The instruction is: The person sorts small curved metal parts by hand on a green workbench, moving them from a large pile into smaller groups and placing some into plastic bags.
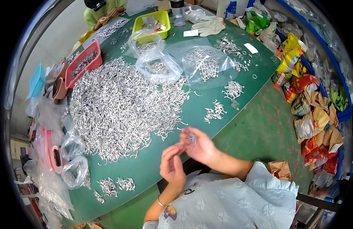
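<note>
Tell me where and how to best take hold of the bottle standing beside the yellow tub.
Probably around the middle of the bottle, coming from the near side: its body is round and upright, and the yellow tub crowds it on the left.

Your left hand (172, 165): loosely curled, fingertips near the other
Your right hand (201, 147): palm upturned, blurred fingers seemingly bent
</note>
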`<state>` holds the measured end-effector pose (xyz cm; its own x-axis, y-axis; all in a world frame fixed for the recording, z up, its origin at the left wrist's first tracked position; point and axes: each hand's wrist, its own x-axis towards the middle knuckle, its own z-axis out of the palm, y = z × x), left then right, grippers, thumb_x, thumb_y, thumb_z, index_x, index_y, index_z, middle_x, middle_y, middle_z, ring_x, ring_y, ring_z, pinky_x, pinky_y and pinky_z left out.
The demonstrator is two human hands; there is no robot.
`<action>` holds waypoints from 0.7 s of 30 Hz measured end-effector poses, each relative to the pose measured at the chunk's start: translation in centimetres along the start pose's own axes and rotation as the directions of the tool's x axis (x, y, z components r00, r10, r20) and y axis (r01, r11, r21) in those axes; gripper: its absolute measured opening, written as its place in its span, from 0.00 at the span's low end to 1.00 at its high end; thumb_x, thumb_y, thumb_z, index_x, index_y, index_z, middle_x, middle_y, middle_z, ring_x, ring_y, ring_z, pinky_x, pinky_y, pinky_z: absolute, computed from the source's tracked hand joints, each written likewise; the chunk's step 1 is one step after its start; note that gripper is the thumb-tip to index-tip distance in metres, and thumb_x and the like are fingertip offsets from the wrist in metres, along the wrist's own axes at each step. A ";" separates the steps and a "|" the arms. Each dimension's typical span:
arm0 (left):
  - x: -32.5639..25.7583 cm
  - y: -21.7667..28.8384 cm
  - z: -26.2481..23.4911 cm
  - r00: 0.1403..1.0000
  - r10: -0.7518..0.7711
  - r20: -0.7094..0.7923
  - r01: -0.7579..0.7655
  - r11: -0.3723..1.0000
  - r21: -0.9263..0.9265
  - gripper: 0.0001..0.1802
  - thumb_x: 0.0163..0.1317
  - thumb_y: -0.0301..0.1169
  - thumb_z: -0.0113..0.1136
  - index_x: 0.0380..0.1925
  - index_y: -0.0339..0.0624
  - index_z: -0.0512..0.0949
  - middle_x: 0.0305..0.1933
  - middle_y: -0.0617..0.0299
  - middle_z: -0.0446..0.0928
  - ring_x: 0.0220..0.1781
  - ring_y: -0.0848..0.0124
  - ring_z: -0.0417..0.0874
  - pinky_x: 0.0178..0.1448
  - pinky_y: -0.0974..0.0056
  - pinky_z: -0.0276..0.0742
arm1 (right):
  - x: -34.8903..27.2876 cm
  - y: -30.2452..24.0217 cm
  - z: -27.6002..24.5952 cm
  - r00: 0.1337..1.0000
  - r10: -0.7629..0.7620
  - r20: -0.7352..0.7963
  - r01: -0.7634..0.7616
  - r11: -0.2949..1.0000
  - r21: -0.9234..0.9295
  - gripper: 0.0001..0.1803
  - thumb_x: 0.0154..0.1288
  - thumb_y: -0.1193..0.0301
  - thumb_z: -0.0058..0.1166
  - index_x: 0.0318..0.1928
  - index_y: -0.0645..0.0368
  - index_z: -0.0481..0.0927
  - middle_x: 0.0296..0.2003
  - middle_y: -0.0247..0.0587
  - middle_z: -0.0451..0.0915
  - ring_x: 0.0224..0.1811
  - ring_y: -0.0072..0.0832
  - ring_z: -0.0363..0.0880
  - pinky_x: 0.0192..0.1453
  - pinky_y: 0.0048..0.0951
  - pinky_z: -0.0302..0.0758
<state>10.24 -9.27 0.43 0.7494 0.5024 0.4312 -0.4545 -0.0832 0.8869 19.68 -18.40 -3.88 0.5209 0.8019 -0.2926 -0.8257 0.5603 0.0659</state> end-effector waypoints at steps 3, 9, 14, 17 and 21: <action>-0.2 -0.1 -1.6 0.996 -0.054 -0.065 0.053 0.998 -0.026 0.12 0.75 0.24 0.44 0.52 0.30 0.72 0.45 0.48 0.77 0.52 0.58 0.82 0.57 0.54 0.82 | -1.3 -5.0 1.0 0.986 -0.166 0.020 0.167 0.985 -0.040 0.10 0.73 0.65 0.50 0.41 0.59 0.77 0.33 0.36 0.79 0.30 0.26 0.75 0.31 0.25 0.71; -0.2 -0.8 -4.1 0.941 -0.300 -0.154 0.298 0.954 -0.035 0.10 0.75 0.23 0.47 0.48 0.30 0.75 0.40 0.55 0.78 0.45 0.67 0.82 0.55 0.60 0.82 | -3.4 -17.2 5.5 0.382 -0.908 0.169 0.612 0.112 -0.782 0.09 0.74 0.68 0.50 0.41 0.60 0.80 0.28 0.26 0.73 0.25 0.11 0.63 0.24 0.16 0.57; -0.2 -1.3 -3.9 0.930 -0.357 -0.091 0.357 0.934 -0.015 0.09 0.72 0.17 0.47 0.44 0.28 0.77 0.40 0.57 0.76 0.44 0.71 0.81 0.55 0.65 0.80 | -2.4 -26.7 0.7 0.254 -0.894 0.368 0.101 -0.354 -0.930 0.09 0.70 0.69 0.54 0.41 0.61 0.84 0.30 0.31 0.75 0.30 0.21 0.70 0.34 0.25 0.68; 0.1 -1.3 -4.2 0.935 -0.342 -0.094 0.346 0.938 0.027 0.08 0.72 0.18 0.49 0.44 0.29 0.78 0.40 0.58 0.78 0.44 0.71 0.82 0.53 0.66 0.80 | -0.8 -26.3 0.3 0.294 -0.795 0.530 -0.124 -0.582 -0.804 0.09 0.70 0.69 0.53 0.40 0.61 0.84 0.33 0.41 0.80 0.33 0.26 0.75 0.41 0.29 0.73; 0.5 -1.5 -5.8 0.939 -0.328 -0.104 0.342 0.919 0.193 0.09 0.70 0.17 0.50 0.44 0.30 0.79 0.40 0.58 0.79 0.45 0.71 0.82 0.52 0.68 0.79 | -0.3 -24.9 -0.3 0.318 -0.696 0.643 -0.098 -0.699 -0.708 0.10 0.71 0.70 0.53 0.43 0.63 0.84 0.39 0.43 0.83 0.38 0.27 0.81 0.46 0.28 0.75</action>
<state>8.45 -3.90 -1.65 0.8028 0.5884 0.0969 -0.0682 -0.0707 0.9952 40.04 -32.63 -5.72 0.8800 -0.0017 0.4749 0.3727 -0.6173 -0.6929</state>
